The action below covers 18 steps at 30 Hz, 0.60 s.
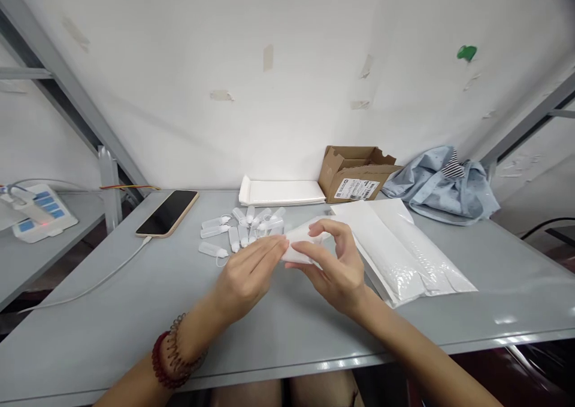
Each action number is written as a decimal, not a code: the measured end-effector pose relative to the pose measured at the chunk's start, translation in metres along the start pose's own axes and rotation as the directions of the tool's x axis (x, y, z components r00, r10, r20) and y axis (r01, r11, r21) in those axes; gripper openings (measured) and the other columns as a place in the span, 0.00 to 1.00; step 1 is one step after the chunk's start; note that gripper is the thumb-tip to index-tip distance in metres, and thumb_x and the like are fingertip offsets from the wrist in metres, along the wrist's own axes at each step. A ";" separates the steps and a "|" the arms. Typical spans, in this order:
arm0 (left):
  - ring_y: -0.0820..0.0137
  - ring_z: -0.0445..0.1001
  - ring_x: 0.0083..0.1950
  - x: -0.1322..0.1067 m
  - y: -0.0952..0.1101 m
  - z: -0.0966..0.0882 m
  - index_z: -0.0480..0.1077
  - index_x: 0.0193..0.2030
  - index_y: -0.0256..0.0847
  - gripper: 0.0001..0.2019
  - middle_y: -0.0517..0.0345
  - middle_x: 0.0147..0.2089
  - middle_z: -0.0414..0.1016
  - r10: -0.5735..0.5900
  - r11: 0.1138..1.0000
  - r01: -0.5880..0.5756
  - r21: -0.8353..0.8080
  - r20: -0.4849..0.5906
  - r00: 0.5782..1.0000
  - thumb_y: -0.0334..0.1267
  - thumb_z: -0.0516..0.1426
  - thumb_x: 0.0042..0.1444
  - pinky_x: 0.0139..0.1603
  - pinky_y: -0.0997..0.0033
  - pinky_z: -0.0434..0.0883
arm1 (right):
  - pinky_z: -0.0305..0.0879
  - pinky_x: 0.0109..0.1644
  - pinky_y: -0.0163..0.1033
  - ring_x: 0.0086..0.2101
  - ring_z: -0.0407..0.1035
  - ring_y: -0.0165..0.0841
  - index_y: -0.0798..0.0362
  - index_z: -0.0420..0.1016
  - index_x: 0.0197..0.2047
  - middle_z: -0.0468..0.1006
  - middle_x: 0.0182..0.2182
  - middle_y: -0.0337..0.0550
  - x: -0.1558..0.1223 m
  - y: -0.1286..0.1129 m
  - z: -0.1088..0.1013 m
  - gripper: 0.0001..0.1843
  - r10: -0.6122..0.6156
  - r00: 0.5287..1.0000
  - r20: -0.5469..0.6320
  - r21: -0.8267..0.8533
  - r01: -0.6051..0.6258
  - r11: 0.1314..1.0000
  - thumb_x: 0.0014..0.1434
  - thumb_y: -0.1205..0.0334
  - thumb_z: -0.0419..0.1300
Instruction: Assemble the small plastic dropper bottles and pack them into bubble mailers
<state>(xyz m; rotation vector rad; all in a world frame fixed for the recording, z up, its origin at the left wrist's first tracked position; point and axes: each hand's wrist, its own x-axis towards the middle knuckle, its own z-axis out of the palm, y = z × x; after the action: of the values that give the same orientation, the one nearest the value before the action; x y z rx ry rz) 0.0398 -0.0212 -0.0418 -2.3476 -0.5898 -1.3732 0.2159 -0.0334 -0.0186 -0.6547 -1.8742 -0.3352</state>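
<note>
Both my hands meet over the middle of the grey table (pixel 112 311). My right hand (pixel 335 263) pinches a small white padded envelope (pixel 299 242) between thumb and fingers. My left hand (pixel 247 275) has its fingers pressed together at the envelope's left end, touching it. Just behind the hands lies a heap of several small clear plastic bottles with caps (pixel 242 224). A red bead bracelet and a coiled hair tie (pixel 173 353) sit on my left wrist.
A phone (pixel 168 212) on a white cable lies at the left. A stack of white bubble mailers (pixel 404 251) lies right of my hands. More white mailers (pixel 281 191), an open cardboard box (pixel 354 173) and a blue cloth (pixel 442 182) line the wall.
</note>
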 end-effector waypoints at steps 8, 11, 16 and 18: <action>0.67 0.79 0.44 0.004 0.008 0.004 0.69 0.49 0.35 0.15 0.49 0.42 0.80 -0.110 0.993 0.105 -0.049 -0.110 0.988 0.20 0.56 0.55 0.46 0.71 0.77 | 0.71 0.48 0.45 0.40 0.76 0.34 0.60 0.71 0.38 0.81 0.34 0.53 0.012 0.001 -0.013 0.09 -0.169 0.985 0.024 0.156 0.164 0.974 0.56 0.79 0.56; 0.69 0.80 0.39 0.007 0.009 0.002 0.69 0.49 0.38 0.14 0.53 0.40 0.81 -0.136 0.990 0.131 -0.046 -0.122 0.983 0.24 0.56 0.57 0.40 0.74 0.77 | 0.73 0.44 0.42 0.38 0.76 0.32 0.59 0.71 0.40 0.81 0.33 0.51 0.022 0.000 -0.016 0.09 -0.181 0.983 0.019 0.187 0.174 0.967 0.58 0.78 0.54; 0.74 0.79 0.29 0.008 0.012 -0.004 0.74 0.39 0.40 0.05 0.60 0.32 0.81 -0.350 0.930 0.339 -0.144 -0.056 0.935 0.31 0.56 0.60 0.30 0.80 0.74 | 0.68 0.31 0.32 0.28 0.72 0.27 0.53 0.71 0.38 0.78 0.26 0.38 0.049 0.002 -0.037 0.10 -0.198 0.980 0.022 0.013 0.198 0.980 0.62 0.73 0.51; 0.73 0.79 0.31 0.007 0.011 -0.006 0.74 0.37 0.40 0.06 0.60 0.32 0.81 -0.455 0.877 0.444 -0.186 -0.019 0.890 0.31 0.55 0.60 0.33 0.78 0.75 | 0.59 0.25 0.31 0.22 0.65 0.24 0.51 0.72 0.34 0.74 0.22 0.33 0.068 0.015 -0.057 0.07 -0.107 0.990 -0.095 -0.242 0.081 0.967 0.61 0.70 0.55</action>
<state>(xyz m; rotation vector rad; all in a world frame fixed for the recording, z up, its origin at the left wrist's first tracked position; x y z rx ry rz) 0.0441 -0.0320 -0.0339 -2.3858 -1.0912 -1.7539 0.2489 -0.0318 0.0645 -0.6948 -1.7806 -0.6526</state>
